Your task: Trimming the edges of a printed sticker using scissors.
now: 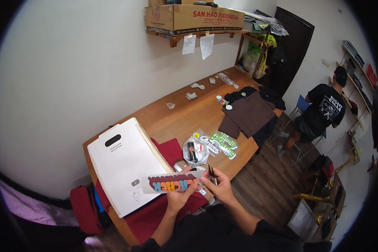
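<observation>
My left hand point(181, 198) is closed on a clear transfer film point(147, 185) printed with colourful block lettering in blue, orange, pink and dark red. My right hand point(221, 189) holds small dark scissors point(211, 171), their two pointed blades up and slightly apart. Its thumb is at the film's right end. Below the film, partly hidden, lies dark red fabric point(145, 216). Just beyond my hands stands a clear plastic-lined tub point(201, 158) with a black bottle-like thing in it. To its right are green-and-white lettered transfers point(224, 145).
A big white flat-topped press-like board point(126, 168) covers the table's left part. Film scraps point(191, 96) lie along the wall side of the wooden table point(164, 122). Folded brown fabric point(252, 113) sits at the far right. Beyond it, a person point(323, 105) stands by a blue chair.
</observation>
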A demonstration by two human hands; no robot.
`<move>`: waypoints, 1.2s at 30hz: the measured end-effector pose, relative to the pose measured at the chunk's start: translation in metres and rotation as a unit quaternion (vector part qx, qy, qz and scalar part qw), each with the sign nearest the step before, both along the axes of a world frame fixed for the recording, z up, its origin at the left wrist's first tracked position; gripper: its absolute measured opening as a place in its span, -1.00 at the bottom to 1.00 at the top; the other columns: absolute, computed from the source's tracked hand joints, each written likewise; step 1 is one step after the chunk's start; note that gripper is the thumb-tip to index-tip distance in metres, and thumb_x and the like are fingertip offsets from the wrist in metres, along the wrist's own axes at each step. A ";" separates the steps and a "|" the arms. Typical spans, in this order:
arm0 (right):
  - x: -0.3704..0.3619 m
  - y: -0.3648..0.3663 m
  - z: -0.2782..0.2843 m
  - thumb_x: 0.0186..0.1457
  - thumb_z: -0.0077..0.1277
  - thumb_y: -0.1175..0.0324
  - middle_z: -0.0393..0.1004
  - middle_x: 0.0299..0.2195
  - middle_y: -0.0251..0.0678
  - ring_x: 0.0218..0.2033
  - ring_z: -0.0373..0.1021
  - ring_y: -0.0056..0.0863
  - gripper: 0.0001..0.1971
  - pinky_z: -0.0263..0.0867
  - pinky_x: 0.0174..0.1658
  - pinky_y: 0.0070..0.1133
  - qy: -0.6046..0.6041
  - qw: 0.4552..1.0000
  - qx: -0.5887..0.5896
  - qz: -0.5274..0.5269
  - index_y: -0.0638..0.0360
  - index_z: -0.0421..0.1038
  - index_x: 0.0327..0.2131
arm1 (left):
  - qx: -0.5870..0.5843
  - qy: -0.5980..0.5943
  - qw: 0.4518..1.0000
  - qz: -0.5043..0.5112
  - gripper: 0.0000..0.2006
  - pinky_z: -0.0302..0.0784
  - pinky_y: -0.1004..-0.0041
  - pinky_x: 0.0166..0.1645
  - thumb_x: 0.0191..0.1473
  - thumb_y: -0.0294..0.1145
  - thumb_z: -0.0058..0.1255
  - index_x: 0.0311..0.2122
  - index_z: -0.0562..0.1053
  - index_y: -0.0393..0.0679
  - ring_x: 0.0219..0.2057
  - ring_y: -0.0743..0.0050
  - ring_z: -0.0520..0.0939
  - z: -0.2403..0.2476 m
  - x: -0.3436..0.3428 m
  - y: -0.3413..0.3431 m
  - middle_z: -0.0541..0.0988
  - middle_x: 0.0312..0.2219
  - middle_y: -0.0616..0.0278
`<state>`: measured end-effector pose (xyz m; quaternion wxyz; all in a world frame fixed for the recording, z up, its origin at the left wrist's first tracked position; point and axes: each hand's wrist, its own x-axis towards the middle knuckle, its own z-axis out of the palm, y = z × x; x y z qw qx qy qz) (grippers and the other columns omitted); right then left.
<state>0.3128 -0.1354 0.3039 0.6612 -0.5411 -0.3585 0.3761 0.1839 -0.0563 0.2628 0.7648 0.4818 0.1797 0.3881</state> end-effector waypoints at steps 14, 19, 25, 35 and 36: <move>-0.013 0.007 -0.004 0.04 -0.01 0.46 0.38 -0.45 -0.46 -0.40 0.29 -0.79 -0.86 0.20 -0.33 -0.79 0.037 0.999 0.019 -0.004 0.28 0.34 -0.31 | 0.013 0.000 0.993 0.121 -0.90 0.49 0.54 -0.53 -0.03 -0.61 -0.01 -0.34 0.40 -0.35 -0.62 0.45 0.53 0.016 -0.003 0.005 0.51 -0.54 0.14; -0.009 0.006 -0.007 0.05 -0.01 0.43 0.37 -0.46 -0.46 -0.41 0.27 -0.80 -0.86 0.20 -0.34 -0.80 0.057 0.998 0.027 -0.001 0.26 0.34 -0.31 | 0.003 0.015 0.992 0.122 -0.87 0.50 0.54 -0.53 -0.02 -0.61 -0.01 -0.30 0.39 -0.35 -0.61 0.47 0.53 0.018 -0.002 0.000 0.51 -0.52 0.16; -0.002 0.012 -0.004 0.06 -0.03 0.45 0.33 -0.46 -0.49 -0.43 0.24 -0.81 -0.87 0.18 -0.36 -0.80 0.018 1.000 0.014 0.017 0.25 0.32 -0.31 | 0.006 0.015 0.994 0.104 -0.70 0.52 0.54 -0.50 -0.02 -0.60 -0.02 -0.12 0.29 -0.38 -0.58 0.47 0.54 0.021 0.006 -0.004 0.50 -0.49 0.14; 0.033 0.017 -0.012 0.05 -0.03 0.49 0.34 -0.47 -0.48 -0.42 0.25 -0.80 -0.88 0.18 -0.32 -0.80 0.027 0.994 0.013 0.103 0.27 0.32 -0.31 | 0.014 0.088 0.984 0.155 -0.83 0.49 0.58 -0.50 -0.01 -0.58 -0.01 -0.27 0.37 -0.37 -0.58 0.50 0.54 0.013 0.029 -0.014 0.50 -0.55 0.19; 0.037 0.017 -0.011 0.05 -0.03 0.49 0.34 -0.47 -0.48 -0.42 0.25 -0.80 -0.88 0.18 -0.32 -0.80 0.028 0.993 0.013 0.112 0.27 0.32 -0.31 | 0.036 0.093 0.982 0.161 -0.89 0.48 0.59 -0.51 -0.01 -0.58 -0.01 -0.33 0.39 -0.35 -0.59 0.52 0.53 0.014 0.032 -0.014 0.50 -0.57 0.20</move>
